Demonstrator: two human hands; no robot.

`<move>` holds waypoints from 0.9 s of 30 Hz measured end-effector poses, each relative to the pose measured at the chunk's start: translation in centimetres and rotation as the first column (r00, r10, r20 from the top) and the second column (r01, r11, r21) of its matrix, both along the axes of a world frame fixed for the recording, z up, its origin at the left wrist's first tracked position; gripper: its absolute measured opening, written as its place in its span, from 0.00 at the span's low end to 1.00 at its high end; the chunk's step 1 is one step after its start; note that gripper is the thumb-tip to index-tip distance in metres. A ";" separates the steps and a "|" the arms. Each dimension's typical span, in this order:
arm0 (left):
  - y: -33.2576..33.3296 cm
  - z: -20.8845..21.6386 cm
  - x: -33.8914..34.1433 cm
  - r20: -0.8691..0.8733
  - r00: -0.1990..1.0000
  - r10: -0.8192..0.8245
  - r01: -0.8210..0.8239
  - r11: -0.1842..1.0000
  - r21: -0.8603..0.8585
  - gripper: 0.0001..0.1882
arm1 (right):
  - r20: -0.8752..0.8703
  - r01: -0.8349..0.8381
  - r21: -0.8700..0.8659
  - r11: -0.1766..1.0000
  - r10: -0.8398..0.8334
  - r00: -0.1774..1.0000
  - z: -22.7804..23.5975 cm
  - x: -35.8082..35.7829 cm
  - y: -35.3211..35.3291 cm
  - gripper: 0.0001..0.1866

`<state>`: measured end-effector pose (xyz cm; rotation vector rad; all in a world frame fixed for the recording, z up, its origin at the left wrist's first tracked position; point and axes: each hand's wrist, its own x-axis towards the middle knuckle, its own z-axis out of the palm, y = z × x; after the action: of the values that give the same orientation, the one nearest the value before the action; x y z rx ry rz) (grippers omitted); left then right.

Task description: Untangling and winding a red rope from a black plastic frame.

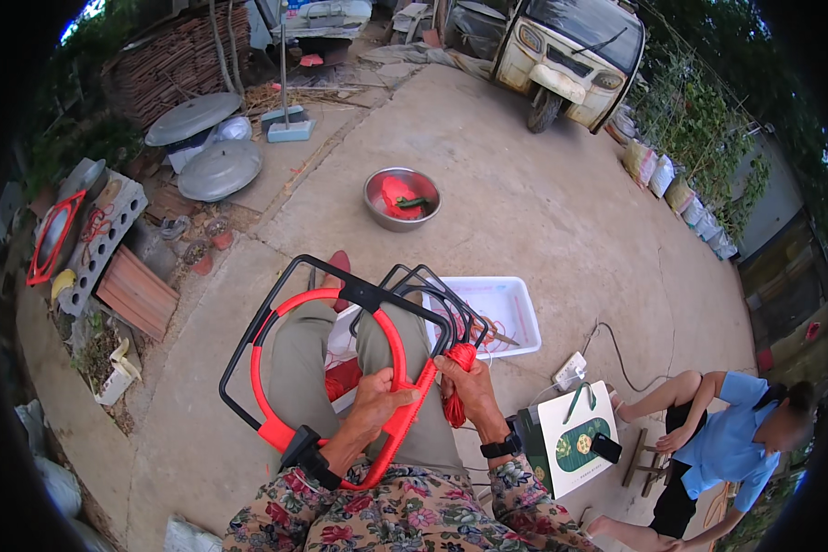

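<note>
From where I stand, the person sits with forearms in floral sleeves angled inward over the lap, and 1 large black frame (269,287) with a red-wrapped ring lies tilted across the thighs, its near end almost at the belly. The left hand (373,405) is curled closed around the frame's red-wrapped part, thumb laid across the top and pointing right. The right hand (476,391), just beside it, is closed on a bundle of red cord (460,354) against the frame's right edge, thumb uppermost; whether its hidden fingers also grip the frame, I can't tell. A dark band circles each wrist. Between the knees, partly covered by the frame, sits more red material (342,378). Just past the right hand, a few black frames (420,279) crowd over the left side of a white tray (530,322), where scissors (502,339) lie. To the right stand a green-and-white bag (569,425) with a phone (605,448) on it and, near it, a white power strip (569,371) trailing cable; beyond the bag sits another person (722,432) in blue. Farther ahead, a steel basin (403,223) holds something red, and at the back stands 1 three-wheeled vehicle (570,64).
</note>
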<state>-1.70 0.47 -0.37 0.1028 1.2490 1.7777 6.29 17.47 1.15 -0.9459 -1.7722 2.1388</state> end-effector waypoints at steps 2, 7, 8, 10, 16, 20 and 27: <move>0.0 -0.1 0.0 0.003 1.000 0.012 -0.012 1.000 0.002 0.16 | -0.036 -0.018 0.013 1.000 0.019 0.999 -0.1 -0.2 0.1 0.14; 0.1 0.2 0.2 0.014 0.999 0.041 -0.040 0.998 -0.041 0.13 | -0.019 -0.006 -0.134 0.991 0.004 1.000 -0.2 -0.1 -0.3 0.15; 0.0 0.1 0.1 0.007 0.999 0.036 -0.035 0.997 -0.062 0.15 | -0.021 -0.006 -0.136 0.991 0.003 1.000 -0.2 -0.1 -0.2 0.15; -0.1 -0.2 0.1 -0.003 1.000 0.029 -0.029 0.996 -0.086 0.16 | 0.025 -0.056 -0.108 0.993 0.059 0.998 0.0 -0.2 -0.1 0.16; 1.3 2.8 0.3 -0.942 0.336 -0.009 -0.413 0.897 -0.156 0.28 | 0.043 -0.099 -0.020 0.995 0.100 0.994 0.7 -0.3 0.1 0.16; 3.0 1.4 0.3 -0.990 0.101 -0.094 -0.246 0.962 -0.116 0.30 | 0.000 -0.096 -0.023 0.995 0.096 0.995 0.1 0.0 0.0 0.16; 3.5 0.3 0.6 -0.989 0.148 -0.022 -0.290 0.955 -0.065 0.23 | -0.005 -0.086 -0.186 0.979 0.086 0.996 -1.3 1.8 0.7 0.13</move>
<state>-1.07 4.01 -0.09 1.2830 2.4895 1.5953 8.12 18.19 -0.16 -0.9298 -1.6660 2.3924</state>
